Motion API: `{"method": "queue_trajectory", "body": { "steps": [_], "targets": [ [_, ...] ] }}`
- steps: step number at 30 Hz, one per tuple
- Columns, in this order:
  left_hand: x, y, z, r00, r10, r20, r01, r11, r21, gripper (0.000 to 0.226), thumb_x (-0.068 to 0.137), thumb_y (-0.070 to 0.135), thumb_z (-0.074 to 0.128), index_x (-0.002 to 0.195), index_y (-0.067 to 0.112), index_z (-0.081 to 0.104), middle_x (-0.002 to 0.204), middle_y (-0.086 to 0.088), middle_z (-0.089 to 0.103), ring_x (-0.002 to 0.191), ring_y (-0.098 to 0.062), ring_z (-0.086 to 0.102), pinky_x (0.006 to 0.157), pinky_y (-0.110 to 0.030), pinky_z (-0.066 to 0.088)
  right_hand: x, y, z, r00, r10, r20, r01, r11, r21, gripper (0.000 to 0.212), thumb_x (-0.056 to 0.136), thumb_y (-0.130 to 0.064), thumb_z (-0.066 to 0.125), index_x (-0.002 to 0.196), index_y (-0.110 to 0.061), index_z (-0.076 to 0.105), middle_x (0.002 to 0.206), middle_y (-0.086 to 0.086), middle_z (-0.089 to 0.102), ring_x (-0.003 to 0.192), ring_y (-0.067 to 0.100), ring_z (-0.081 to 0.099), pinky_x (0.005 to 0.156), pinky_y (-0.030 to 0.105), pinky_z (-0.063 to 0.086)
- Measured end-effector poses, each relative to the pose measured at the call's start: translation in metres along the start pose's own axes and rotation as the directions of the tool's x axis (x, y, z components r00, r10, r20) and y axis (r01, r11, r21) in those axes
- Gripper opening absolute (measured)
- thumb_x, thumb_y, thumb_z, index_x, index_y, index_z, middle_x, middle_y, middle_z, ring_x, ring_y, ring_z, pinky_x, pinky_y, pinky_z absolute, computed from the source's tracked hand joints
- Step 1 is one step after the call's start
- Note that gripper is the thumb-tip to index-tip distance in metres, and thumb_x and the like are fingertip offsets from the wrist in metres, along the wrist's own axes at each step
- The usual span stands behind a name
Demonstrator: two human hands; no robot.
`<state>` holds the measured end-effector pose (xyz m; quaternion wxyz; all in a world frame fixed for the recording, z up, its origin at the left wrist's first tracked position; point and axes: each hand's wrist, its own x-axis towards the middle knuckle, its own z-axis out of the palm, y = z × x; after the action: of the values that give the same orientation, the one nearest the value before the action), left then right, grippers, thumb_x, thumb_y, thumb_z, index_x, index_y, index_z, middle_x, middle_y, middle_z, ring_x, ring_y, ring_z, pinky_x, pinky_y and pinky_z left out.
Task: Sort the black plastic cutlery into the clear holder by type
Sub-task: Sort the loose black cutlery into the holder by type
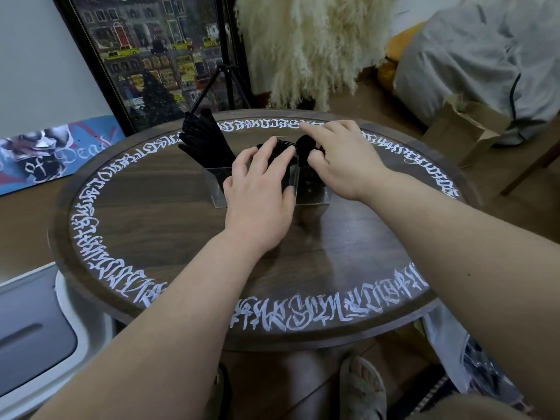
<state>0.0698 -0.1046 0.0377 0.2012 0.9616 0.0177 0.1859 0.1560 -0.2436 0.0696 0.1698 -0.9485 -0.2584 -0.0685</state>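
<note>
Cutlery is being settled into the clear holder [219,189] mid-table.

The middle bunch [280,147] is being pressed by the spread left hand [257,189]; the right bunch [306,145] is being touched by the right hand [342,159], whose grip cannot be told. Judged near done; evening is called for next, the fanned bunch [203,137] leaning close.

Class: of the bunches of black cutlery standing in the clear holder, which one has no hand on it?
The leftmost bunch, fanning out leftwards; both hands cover the other bunches.
</note>
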Motion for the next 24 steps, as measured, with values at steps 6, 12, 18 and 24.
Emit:
{"method": "queue_trajectory", "body": {
  "steps": [6, 12, 18, 24],
  "targets": [
    [-0.012, 0.015, -0.003, 0.991, 0.122, -0.057, -0.124, 0.992, -0.027, 0.055, 0.088, 0.034, 0.057, 0.142, 0.031, 0.042, 0.153, 0.006, 0.032, 0.132, -0.024, 0.029, 0.096, -0.048, 0.033, -0.041, 0.0, -0.017, 0.985, -0.014, -0.172, 0.039, 0.989, 0.141, 0.047, 0.094, -0.021, 0.049, 0.141, -0.021, 0.044, 0.135, 0.002, 0.048, 0.127, 0.021, 0.038, 0.101, 0.029, 0.03],
    [-0.046, 0.053, 0.014, 0.951, 0.302, 0.068, -0.297, 0.952, -0.078, 0.054, 0.088, 0.038, 0.053, 0.14, 0.026, 0.045, 0.149, 0.001, 0.037, 0.126, -0.027, 0.035, 0.1, -0.049, 0.037, -0.126, 0.03, -0.035, 0.946, 0.133, -0.294, -0.071, 0.974, 0.213, 0.043, 0.089, -0.014, 0.057, 0.132, -0.017, 0.054, 0.123, -0.001, 0.054, 0.113, 0.011, 0.05, 0.094, 0.023, 0.039],
    [-0.078, 0.102, 0.034, 0.844, 0.459, 0.278, -0.423, 0.888, -0.183, 0.053, 0.089, 0.042, 0.048, 0.139, 0.024, 0.047, 0.145, -0.002, 0.041, 0.127, -0.026, 0.04, 0.105, -0.043, 0.038, -0.229, 0.077, -0.042, 0.876, 0.401, -0.269, -0.333, 0.905, 0.266, 0.042, 0.088, -0.008, 0.06, 0.129, -0.016, 0.056, 0.109, -0.004, 0.053, 0.095, 0.012, 0.055, 0.09, 0.035, 0.049],
    [-0.079, 0.189, 0.067, 0.695, 0.562, 0.449, -0.493, 0.827, -0.272, 0.056, 0.093, 0.032, 0.055, 0.145, 0.023, 0.036, 0.145, 0.001, 0.037, 0.129, -0.02, 0.041, 0.101, -0.033, 0.037, -0.308, 0.111, -0.029, 0.777, 0.606, -0.169, -0.551, 0.785, 0.283, 0.039, 0.089, -0.01, 0.06, 0.127, -0.016, 0.058, 0.112, -0.004, 0.053, 0.102, 0.013, 0.056, 0.092, 0.037, 0.05]
  ]
}}
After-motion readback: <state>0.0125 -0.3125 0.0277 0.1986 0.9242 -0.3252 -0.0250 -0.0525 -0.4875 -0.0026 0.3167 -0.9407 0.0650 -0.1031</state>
